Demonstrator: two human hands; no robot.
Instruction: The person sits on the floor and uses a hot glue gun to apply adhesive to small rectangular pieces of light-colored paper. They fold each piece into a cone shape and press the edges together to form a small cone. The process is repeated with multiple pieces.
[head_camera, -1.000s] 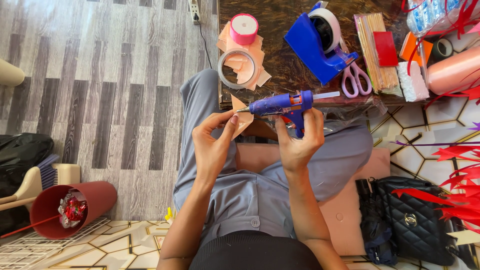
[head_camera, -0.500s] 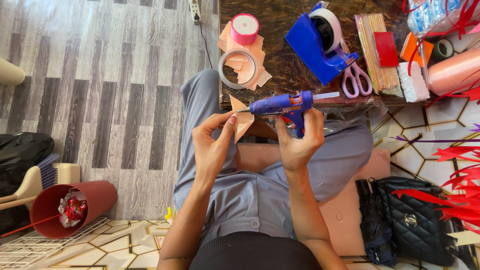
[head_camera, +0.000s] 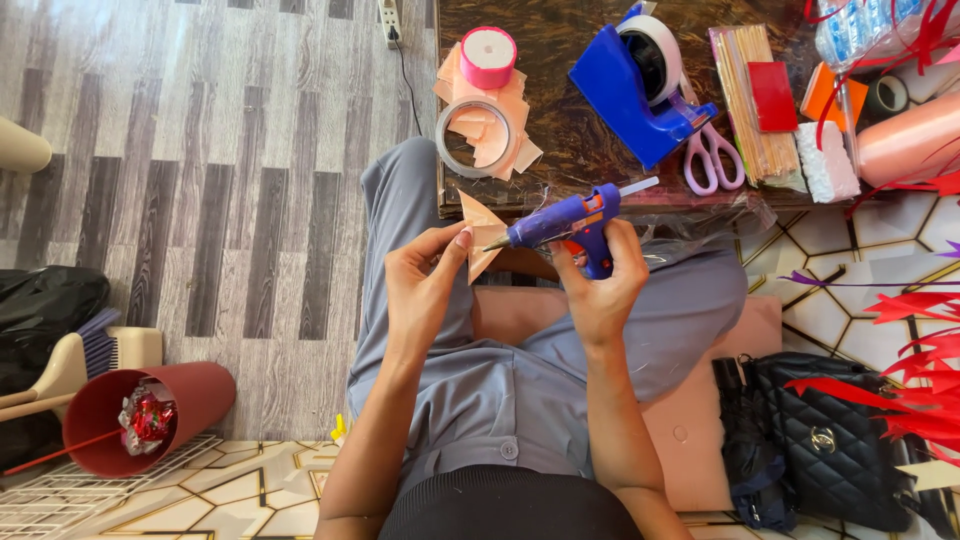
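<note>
The person sits with grey-trousered legs stretched toward a low dark surface. Over the lap, the left hand pinches a small folded piece of peach paper between thumb and fingertips, holding it up with one point toward the surface. The right hand is clenched round the handle of a blue glue gun, whose nozzle touches the paper's right edge; a clear glue stick juts from the gun's back end.

Beside the right thigh on the patterned floor lies a black quilted handbag, with red paper strips spilling over it. Down at the left a red cylindrical bin lies on its side, with a brush and dustpan just beyond it.

On the near edge of the surface sits a roll of clear tape lying on a heap of peach paper offcuts, and past it a pink ribbon spool. To the right stands a blue tape dispenser, with lilac-handled scissors just beside it, then a bundle of wooden skewers with a red card resting on them. A big roll of peach ribbon lies at the far right edge.
</note>
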